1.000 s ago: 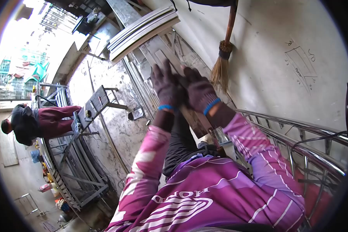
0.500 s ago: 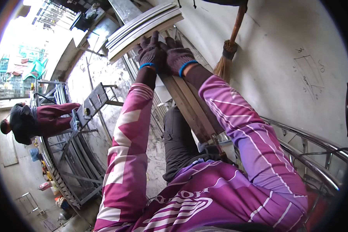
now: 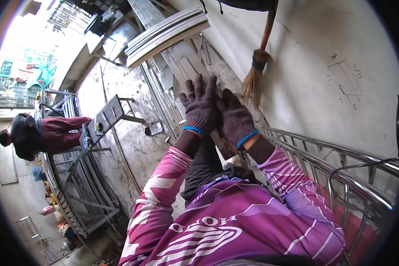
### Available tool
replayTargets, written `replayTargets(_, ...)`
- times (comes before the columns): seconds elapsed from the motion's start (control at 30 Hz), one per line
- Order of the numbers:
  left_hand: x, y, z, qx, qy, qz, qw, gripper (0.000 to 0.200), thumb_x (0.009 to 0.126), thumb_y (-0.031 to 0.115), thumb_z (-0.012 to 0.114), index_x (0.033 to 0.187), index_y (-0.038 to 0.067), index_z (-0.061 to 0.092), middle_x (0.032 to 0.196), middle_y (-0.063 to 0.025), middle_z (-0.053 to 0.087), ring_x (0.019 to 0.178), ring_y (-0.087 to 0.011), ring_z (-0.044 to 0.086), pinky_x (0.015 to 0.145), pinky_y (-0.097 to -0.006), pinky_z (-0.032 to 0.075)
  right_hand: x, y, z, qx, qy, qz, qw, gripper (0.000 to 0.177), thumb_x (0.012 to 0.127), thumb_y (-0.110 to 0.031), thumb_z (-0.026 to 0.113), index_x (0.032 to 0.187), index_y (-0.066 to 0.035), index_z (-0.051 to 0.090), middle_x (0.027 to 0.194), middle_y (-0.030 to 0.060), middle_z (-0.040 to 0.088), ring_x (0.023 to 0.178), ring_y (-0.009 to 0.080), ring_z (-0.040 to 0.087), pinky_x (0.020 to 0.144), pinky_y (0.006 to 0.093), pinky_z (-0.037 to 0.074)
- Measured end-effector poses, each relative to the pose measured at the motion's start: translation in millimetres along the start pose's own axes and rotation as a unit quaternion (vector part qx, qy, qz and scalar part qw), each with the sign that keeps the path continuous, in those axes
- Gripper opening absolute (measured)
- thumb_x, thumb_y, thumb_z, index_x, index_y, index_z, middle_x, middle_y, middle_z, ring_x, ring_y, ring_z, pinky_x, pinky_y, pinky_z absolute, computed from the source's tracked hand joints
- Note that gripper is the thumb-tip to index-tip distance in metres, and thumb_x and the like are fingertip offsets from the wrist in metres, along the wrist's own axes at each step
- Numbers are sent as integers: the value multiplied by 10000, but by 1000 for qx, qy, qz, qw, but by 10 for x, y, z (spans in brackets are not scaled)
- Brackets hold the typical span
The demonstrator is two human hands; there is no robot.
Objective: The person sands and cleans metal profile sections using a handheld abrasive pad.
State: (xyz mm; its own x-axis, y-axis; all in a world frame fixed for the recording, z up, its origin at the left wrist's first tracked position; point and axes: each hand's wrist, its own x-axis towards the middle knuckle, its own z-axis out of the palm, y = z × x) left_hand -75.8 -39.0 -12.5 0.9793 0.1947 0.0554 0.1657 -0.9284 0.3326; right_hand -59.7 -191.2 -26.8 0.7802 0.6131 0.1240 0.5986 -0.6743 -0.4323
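Note:
My left hand (image 3: 200,106), in a dark knitted glove with a blue cuff, is open with its fingers spread. It lies over a long brown-grey bar (image 3: 181,66) that runs away from my body. Close beside it on the right is my right hand (image 3: 237,119), gloved alike, fingers stretched out and partly overlapped by the left. Neither hand shows anything held; whether the palms touch the bar cannot be seen. Beyond the fingertips, a stack of pale flat strips (image 3: 166,37) lies crosswise over the bar.
A straw broom (image 3: 253,84) hangs along the wall at the right, above shiny metal railings (image 3: 337,164). On the left, a person (image 3: 44,135) in dark clothes stands by a metal work table (image 3: 105,119). Long metal bars (image 3: 157,88) lie on the floor alongside.
Both hands have drawn back toward my body, away from the stack of strips. The left fingers are spread wider. The strips stay in place.

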Motion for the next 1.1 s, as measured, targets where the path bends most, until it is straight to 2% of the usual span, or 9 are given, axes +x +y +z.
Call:
replayTargets(0.13, 404, -308, 7, 12, 51, -29, 998, 789, 911, 417, 626, 1633, 328, 319, 1722, -215, 190, 1568, -541, 135, 1170, -779, 118, 576, -31, 74, 0, 45, -32, 998, 716, 833, -183, 675, 1523, -193, 484, 1481, 202, 495, 1233, 438, 583, 971, 526, 544)
replayTargets(0.2, 749, -491, -74, 22, 50, -69, 996, 792, 922, 409, 614, 1644, 348, 292, 1733, -212, 160, 1576, -533, 111, 1183, -768, 103, 1057, -111, -45, 28, -59, 6, 998, 756, 854, -227, 705, 1562, -213, 437, 1597, 237, 397, 1363, 422, 515, 1063, 509, 509)
replayTargets(0.37, 1521, -797, -347, 5, 25, -124, 992, 776, 959, 364, 545, 1663, 385, 221, 1748, -190, 127, 1595, -495, 65, 1220, -730, 56, 2017, -149, 141, 88, -69, 51, 992, 642, 904, -239, 646, 1523, -255, 478, 1544, 195, 444, 1281, 441, 579, 1035, 563, 512)
replayTargets(0.6, 985, -577, -139, -7, 38, -122, 992, 807, 929, 432, 594, 1654, 359, 248, 1743, -195, 138, 1588, -515, 70, 1188, -766, 50, 1334, -171, -110, 48, -96, 42, 993, 650, 905, -234, 651, 1529, -263, 470, 1546, 216, 433, 1289, 440, 582, 1026, 550, 525)
replayTargets(0.7, 363, -381, 64, -5, 69, -41, 997, 751, 951, 369, 607, 1640, 322, 312, 1720, -230, 183, 1568, -538, 127, 1174, -751, 108, 600, -56, 20, 18, -25, -8, 1000, 631, 888, -237, 651, 1499, -253, 493, 1489, 207, 460, 1279, 432, 583, 960, 558, 544)
replayTargets(0.77, -42, -299, 169, -95, 149, 15, 984, 748, 935, 301, 659, 1623, 287, 366, 1698, -250, 226, 1543, -561, 176, 1173, -719, 169, 237, -62, -71, 66, 28, -61, 996, 641, 879, -231, 664, 1498, -222, 500, 1493, 225, 454, 1291, 431, 559, 965, 541, 544)
replayTargets(0.87, -128, -229, 229, -153, 178, -43, 971, 759, 919, 270, 694, 1614, 268, 391, 1685, -263, 243, 1522, -577, 210, 1185, -682, 212, 81, -105, -112, 27, 80, -78, 993, 649, 870, -228, 680, 1495, -216, 507, 1513, 222, 443, 1278, 435, 561, 979, 538, 538)
replayTargets(1.0, 228, -418, 220, -158, 198, -71, 965, 765, 927, 292, 698, 1620, 288, 376, 1673, -279, 247, 1517, -576, 223, 1178, -690, 238, 587, -156, -150, 2, -26, -40, 999, 697, 853, -238, 704, 1511, -246, 474, 1589, 211, 379, 1384, 433, 505, 1037, 548, 503)
replayTargets(1.1, 756, -692, 160, -195, 223, -133, 946, 795, 913, 340, 719, 1623, 271, 367, 1641, -338, 252, 1504, -582, 237, 1207, -631, 270, 1219, -133, 22, 7, -30, -46, 998, 716, 860, -254, 702, 1526, -277, 441, 1615, 207, 355, 1428, 420, 472, 1064, 556, 482)
